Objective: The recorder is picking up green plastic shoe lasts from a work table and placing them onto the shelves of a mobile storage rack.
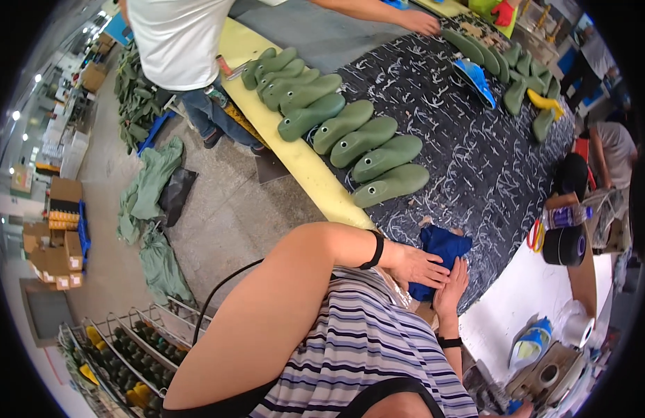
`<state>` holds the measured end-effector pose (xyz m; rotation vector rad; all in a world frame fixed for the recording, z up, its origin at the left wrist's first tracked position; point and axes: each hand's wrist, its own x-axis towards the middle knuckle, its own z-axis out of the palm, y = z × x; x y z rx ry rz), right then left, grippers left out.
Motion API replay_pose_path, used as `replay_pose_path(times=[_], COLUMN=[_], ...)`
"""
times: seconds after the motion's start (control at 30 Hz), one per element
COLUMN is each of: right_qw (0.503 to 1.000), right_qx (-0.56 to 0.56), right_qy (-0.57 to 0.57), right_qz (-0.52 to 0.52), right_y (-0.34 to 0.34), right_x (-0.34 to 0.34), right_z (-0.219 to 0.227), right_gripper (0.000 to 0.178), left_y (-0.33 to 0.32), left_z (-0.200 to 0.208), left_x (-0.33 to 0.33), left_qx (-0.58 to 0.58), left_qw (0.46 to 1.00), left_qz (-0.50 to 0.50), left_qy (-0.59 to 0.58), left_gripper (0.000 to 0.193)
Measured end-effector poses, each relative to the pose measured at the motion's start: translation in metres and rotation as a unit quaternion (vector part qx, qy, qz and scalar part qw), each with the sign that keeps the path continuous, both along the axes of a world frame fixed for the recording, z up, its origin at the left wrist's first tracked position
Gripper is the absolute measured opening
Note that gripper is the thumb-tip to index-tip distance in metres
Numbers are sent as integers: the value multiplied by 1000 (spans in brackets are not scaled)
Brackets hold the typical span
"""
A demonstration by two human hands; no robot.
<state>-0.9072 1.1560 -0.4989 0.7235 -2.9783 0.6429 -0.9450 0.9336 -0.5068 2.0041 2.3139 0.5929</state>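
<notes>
At lower centre of the frame, the left hand [418,267] lies flat with fingers spread on a folded piece of blue fabric [442,252], pressing rather than gripping it; the right hand [450,285] cups the cloth's lower edge, fingers loosely curled against it. The fabric rests on a dark worktable scribbled with white chalk marks [469,160], edged by a yellow strip [294,150]. A row of green foot-shaped shoe lasts [350,132] runs diagonally across the upper centre. Another person in a white shirt [179,38] leans over the table at the top. Grey concrete floor [225,216] fills the left, with cardboard boxes [54,240] at the far left.
</notes>
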Motion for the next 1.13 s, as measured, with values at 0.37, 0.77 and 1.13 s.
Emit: replay_pose_path(times=[0.37,0.77,1.13], right_qw=[999,936,714], right_qx=[-27,-138,-79], right_qy=[-31,-51,-145], right_qz=[-17,320,681], right_y=[3,-245,-487], right_x=[-14,30,258], right_z=[-1,84,77], right_gripper=[50,45,41], left_y=[-145,-271,-366], left_z=[49,54,198], left_x=[66,323,578], left_qx=[-33,49,75], left_qw=[958,707,543], left_qz=[260,699,836], left_qy=[-118,-90,-28], left_gripper=[41,29,34])
